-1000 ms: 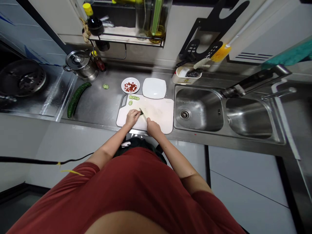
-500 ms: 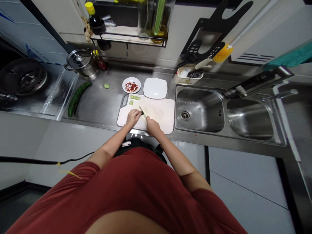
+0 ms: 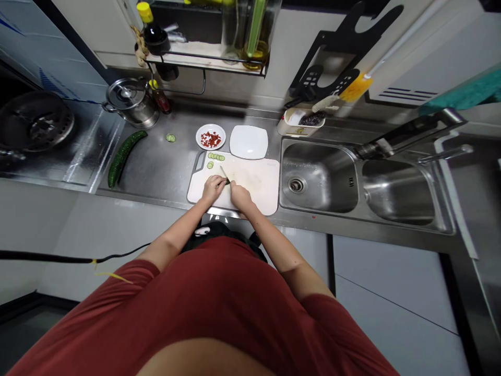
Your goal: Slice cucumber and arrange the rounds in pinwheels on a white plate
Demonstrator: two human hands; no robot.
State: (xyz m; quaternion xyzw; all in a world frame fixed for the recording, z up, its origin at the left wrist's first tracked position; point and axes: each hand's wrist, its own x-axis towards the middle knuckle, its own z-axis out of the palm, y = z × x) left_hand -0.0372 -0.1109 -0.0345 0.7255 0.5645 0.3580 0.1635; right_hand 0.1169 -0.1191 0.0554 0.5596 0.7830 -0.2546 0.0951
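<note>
Over the white cutting board (image 3: 260,180) my right hand (image 3: 240,197) is closed round the handle of a knife (image 3: 224,172), whose blade points up and left. My left hand (image 3: 213,189) pinches a small dark green cucumber piece (image 3: 227,181) against the blade. Cucumber slices (image 3: 216,156) lie in a row at the board's upper left, with a few more (image 3: 210,165) just below. Behind the board are a white plate with chopped red bits (image 3: 210,138) and a bare square white plate (image 3: 249,141).
A whole cucumber (image 3: 122,156) lies on the steel counter at left, with cucumber slices (image 3: 170,138) and a lidded pot (image 3: 131,102) nearby. A double sink (image 3: 319,177) adjoins the board at right. A bottle rack (image 3: 207,65) hangs above the counter.
My right hand has moved slightly left with the knife, closer to my left hand. The left hand stays on the cucumber piece.
</note>
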